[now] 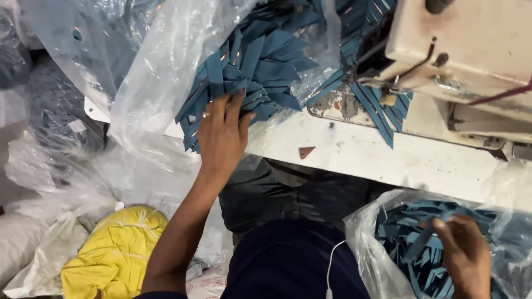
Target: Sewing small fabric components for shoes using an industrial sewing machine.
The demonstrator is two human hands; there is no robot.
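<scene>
Nearest me, right hand [463, 254] sits inside a clear plastic bag [366, 243] at the lower right, below the tabletop's near edge, fingers pinched around one blue fabric strip [418, 243]. That bag looks well filled with the same pointed blue strips.

Left arm stretches up and away. Left hand [221, 135] lies palm down, fingers spread flat, on a fanned stack of blue strips [260, 66] at the tabletop's [377, 158] left edge, half under loose plastic sheeting [166, 72]; pressing, not gripping.

Farther right, more strips [382, 113] lie under the sewing machine [471, 55]. My read: the work is partway, plenty of strips in both heaps.

Yellow bundle [113, 254] on the floor, left.
</scene>
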